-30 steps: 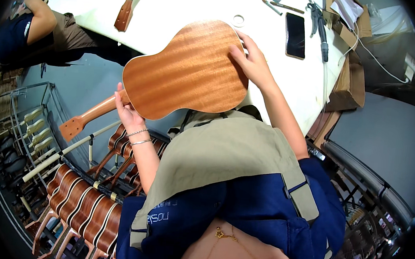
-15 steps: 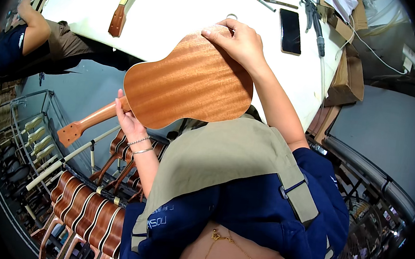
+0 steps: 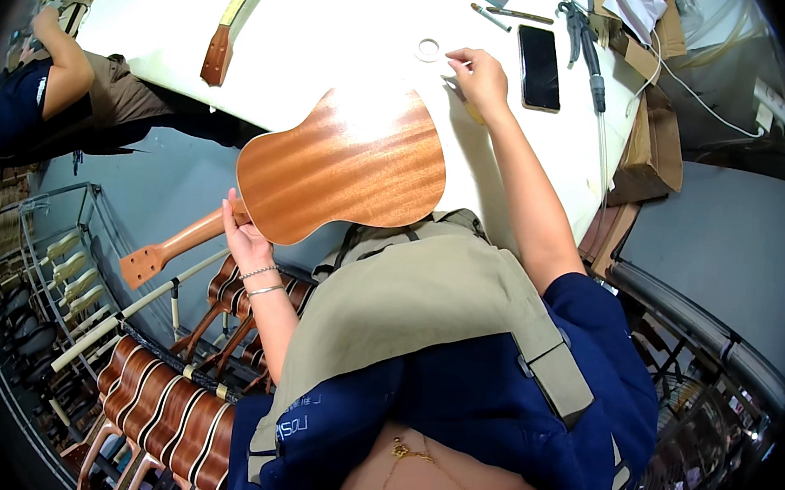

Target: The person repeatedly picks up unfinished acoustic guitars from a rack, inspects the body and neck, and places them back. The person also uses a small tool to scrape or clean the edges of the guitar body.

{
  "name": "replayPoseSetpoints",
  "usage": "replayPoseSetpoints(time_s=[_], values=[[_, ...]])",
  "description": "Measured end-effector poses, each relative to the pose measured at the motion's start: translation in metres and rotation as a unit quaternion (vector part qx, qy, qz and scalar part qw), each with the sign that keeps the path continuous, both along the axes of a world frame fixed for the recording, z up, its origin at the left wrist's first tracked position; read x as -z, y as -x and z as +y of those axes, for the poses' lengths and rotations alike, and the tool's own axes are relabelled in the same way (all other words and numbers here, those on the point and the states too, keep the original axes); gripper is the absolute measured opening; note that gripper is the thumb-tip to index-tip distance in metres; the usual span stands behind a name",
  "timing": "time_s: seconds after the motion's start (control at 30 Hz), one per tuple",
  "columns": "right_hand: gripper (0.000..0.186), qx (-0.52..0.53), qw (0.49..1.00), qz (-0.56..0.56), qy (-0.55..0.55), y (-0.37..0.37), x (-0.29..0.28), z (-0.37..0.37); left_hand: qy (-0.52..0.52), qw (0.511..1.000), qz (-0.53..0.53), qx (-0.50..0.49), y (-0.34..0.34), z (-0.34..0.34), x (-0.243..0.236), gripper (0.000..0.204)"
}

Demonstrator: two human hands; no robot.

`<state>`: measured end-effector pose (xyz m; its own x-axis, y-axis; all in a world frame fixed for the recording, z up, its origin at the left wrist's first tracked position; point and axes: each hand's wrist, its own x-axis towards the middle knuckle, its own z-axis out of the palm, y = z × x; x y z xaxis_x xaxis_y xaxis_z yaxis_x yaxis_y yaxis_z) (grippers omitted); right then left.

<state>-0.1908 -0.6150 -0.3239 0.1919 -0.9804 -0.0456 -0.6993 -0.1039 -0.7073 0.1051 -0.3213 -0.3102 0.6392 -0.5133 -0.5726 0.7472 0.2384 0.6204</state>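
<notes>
A ukulele (image 3: 343, 166) lies back up across the table's near edge, its brown wooden body bright with glare at the far side. My left hand (image 3: 247, 240) grips it where the neck joins the body; the neck (image 3: 190, 235) points down-left with the headstock at its end. My right hand (image 3: 481, 83) is off the ukulele, above the table, with thumb and forefinger pinched together. Whether anything sits in that pinch is too small to make out. Just left of those fingertips lies a small ring-shaped roll of tape (image 3: 419, 52).
On the white table (image 3: 338, 16) are a black phone (image 3: 540, 68), pens (image 3: 519, 15), an air gun (image 3: 585, 47) and another ukulele neck (image 3: 219, 54). A co-worker (image 3: 61, 90) stands at left. Racked ukulele bodies (image 3: 163, 412) stand below left, a cardboard box (image 3: 655, 142) at right.
My right hand has let go of the ukulele's body and moved right, beside the tape roll. The body has shifted slightly left and down, still in my left hand.
</notes>
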Motion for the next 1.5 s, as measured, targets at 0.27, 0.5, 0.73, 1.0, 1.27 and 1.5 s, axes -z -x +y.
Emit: replayPoseSetpoints(time_s=[0.27, 0.5, 0.73, 1.0, 1.27, 1.5], values=[[0.018, -0.090, 0.934, 0.197, 0.283, -0.018, 0.034, -0.020, 0.003, 0.998, 0.042, 0.041, 0.006, -0.015, 0.028, 0.032], [0.030, 0.093, 0.968, -0.233, 0.000, 0.014, -0.038, 0.016, -0.062, 0.982, -0.008, 0.178, 0.033, -0.053, 0.060, 0.050], [0.024, -0.011, 0.902, -0.413, -0.126, 0.031, -0.058, 0.082, -0.365, 0.733, -0.283, 0.499, 0.034, -0.080, 0.023, 0.064], [0.020, -0.086, 0.951, -0.296, -0.014, 0.026, -0.103, 0.109, 0.051, 0.615, -0.695, 0.369, 0.132, -0.153, -0.111, 0.027], [0.020, -0.094, 0.967, -0.230, 0.054, 0.028, -0.103, 0.116, 0.062, 0.623, -0.706, 0.331, 0.156, -0.160, -0.089, 0.014], [0.015, -0.027, 0.991, -0.076, 0.106, 0.028, -0.096, 0.098, 0.013, 0.500, -0.817, 0.287, 0.159, -0.174, -0.092, 0.008]])
